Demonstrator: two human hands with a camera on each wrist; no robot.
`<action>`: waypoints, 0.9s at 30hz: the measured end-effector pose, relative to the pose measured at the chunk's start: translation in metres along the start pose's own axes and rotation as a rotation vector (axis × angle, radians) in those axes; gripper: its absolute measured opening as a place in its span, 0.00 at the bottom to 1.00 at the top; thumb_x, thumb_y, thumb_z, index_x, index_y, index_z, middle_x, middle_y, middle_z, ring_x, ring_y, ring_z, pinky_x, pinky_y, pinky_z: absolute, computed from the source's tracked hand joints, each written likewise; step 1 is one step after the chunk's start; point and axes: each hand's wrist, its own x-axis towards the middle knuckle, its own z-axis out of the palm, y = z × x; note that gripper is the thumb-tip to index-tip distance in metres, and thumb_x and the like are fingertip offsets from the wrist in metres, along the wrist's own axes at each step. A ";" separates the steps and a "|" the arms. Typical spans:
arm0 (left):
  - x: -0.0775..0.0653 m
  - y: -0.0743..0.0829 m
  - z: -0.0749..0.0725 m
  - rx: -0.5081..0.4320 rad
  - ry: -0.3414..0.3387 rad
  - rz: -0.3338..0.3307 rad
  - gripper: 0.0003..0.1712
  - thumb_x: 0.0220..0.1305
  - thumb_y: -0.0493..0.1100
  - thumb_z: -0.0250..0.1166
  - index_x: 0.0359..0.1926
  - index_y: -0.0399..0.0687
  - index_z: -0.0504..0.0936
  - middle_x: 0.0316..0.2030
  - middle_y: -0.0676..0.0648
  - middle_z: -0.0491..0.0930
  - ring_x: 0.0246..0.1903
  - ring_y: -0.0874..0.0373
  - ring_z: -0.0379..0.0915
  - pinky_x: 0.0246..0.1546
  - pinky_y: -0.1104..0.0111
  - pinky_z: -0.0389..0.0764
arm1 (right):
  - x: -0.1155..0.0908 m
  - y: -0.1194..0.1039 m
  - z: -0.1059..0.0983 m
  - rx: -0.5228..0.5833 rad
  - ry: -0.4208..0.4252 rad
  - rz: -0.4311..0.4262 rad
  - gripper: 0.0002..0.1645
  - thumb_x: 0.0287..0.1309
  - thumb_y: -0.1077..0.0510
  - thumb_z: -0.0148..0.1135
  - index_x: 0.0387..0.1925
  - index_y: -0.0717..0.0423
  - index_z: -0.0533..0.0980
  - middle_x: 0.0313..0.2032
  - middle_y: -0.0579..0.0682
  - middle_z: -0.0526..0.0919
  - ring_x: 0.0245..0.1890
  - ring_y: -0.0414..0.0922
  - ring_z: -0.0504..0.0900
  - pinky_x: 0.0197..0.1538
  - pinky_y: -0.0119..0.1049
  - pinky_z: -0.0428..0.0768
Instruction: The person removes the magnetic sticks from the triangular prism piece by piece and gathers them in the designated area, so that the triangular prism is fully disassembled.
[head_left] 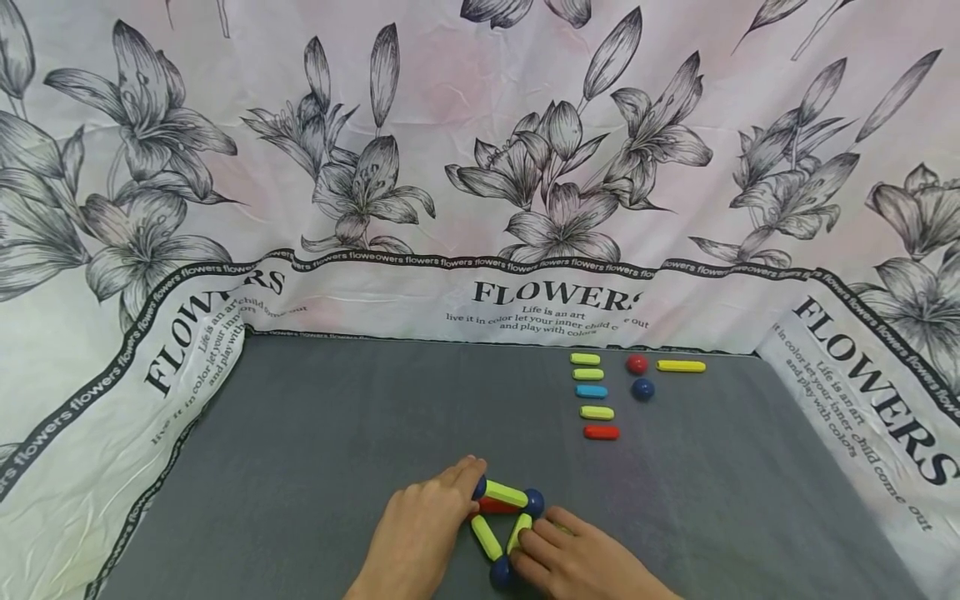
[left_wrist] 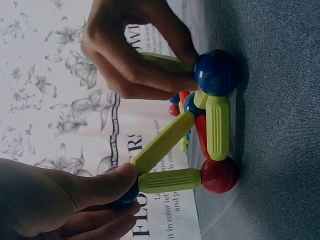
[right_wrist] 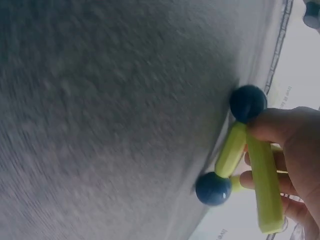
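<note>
A small frame of magnetic rods and balls stands on the grey cloth. My left hand point(head_left: 422, 525) pinches its raised blue ball point(left_wrist: 131, 194), from which two yellow-green rods slope down. One of these rods point(left_wrist: 169, 181) meets a red ball point(left_wrist: 220, 175) at the base; the other point(left_wrist: 164, 142) runs to a far blue ball point(head_left: 534, 502). Between these base balls lies a red rod point(head_left: 498, 506). My right hand point(head_left: 581, 557) pinches another yellow-green rod point(right_wrist: 265, 190), its end at the near blue ball point(left_wrist: 216, 72). Fingers partly hide that rod in the left wrist view.
At the back right of the grey cloth point(head_left: 360, 408) lies a column of short rods: yellow-green, a blue one point(head_left: 591, 392) and a red one point(head_left: 602, 432). Beside them are a red ball point(head_left: 637, 364), a blue ball point(head_left: 642, 389) and a longer yellow rod point(head_left: 681, 367). A flowered curtain point(head_left: 420, 300) borders the cloth.
</note>
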 end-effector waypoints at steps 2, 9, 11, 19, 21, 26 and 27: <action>0.001 0.001 0.000 -0.004 -0.013 -0.009 0.26 0.67 0.47 0.74 0.63 0.47 0.84 0.60 0.44 0.85 0.42 0.49 0.89 0.30 0.63 0.87 | -0.001 0.003 -0.004 0.012 -0.004 0.002 0.15 0.77 0.38 0.58 0.51 0.39 0.81 0.41 0.37 0.80 0.40 0.35 0.76 0.50 0.30 0.76; 0.001 0.002 0.000 0.006 -0.017 -0.017 0.25 0.66 0.47 0.74 0.63 0.47 0.84 0.61 0.45 0.85 0.44 0.49 0.90 0.33 0.60 0.88 | -0.009 0.011 -0.008 0.073 0.047 0.078 0.19 0.70 0.37 0.68 0.53 0.42 0.80 0.43 0.38 0.80 0.41 0.36 0.76 0.49 0.31 0.77; 0.001 0.002 -0.001 0.004 -0.029 -0.025 0.25 0.67 0.47 0.74 0.63 0.48 0.84 0.61 0.45 0.85 0.44 0.49 0.90 0.34 0.59 0.88 | -0.012 0.014 -0.008 0.047 0.078 0.097 0.22 0.64 0.40 0.75 0.53 0.43 0.80 0.42 0.39 0.80 0.40 0.36 0.75 0.46 0.31 0.77; 0.001 0.003 -0.001 0.019 -0.020 -0.026 0.25 0.66 0.46 0.75 0.63 0.47 0.84 0.61 0.45 0.85 0.44 0.49 0.90 0.35 0.59 0.89 | -0.022 0.030 -0.015 -0.036 0.072 0.175 0.31 0.50 0.55 0.84 0.56 0.45 0.80 0.45 0.41 0.82 0.40 0.39 0.77 0.45 0.36 0.79; 0.001 0.003 -0.001 0.017 -0.006 -0.021 0.25 0.65 0.46 0.76 0.62 0.47 0.84 0.60 0.44 0.86 0.44 0.49 0.90 0.34 0.59 0.89 | -0.025 0.034 -0.016 -0.037 0.033 0.202 0.32 0.51 0.56 0.84 0.58 0.46 0.79 0.46 0.42 0.81 0.43 0.40 0.78 0.47 0.37 0.80; 0.000 0.003 -0.001 0.014 0.013 -0.014 0.25 0.65 0.46 0.76 0.62 0.46 0.84 0.60 0.44 0.86 0.43 0.49 0.90 0.33 0.60 0.89 | -0.032 0.040 -0.015 -0.050 -0.044 0.269 0.37 0.52 0.57 0.84 0.63 0.49 0.78 0.50 0.44 0.81 0.47 0.43 0.79 0.53 0.41 0.81; -0.001 0.003 0.000 0.016 0.017 -0.013 0.25 0.65 0.46 0.76 0.61 0.46 0.85 0.59 0.44 0.86 0.42 0.49 0.90 0.33 0.60 0.89 | -0.033 0.041 -0.015 -0.054 -0.045 0.280 0.38 0.51 0.58 0.84 0.64 0.50 0.78 0.51 0.45 0.82 0.47 0.43 0.79 0.53 0.41 0.81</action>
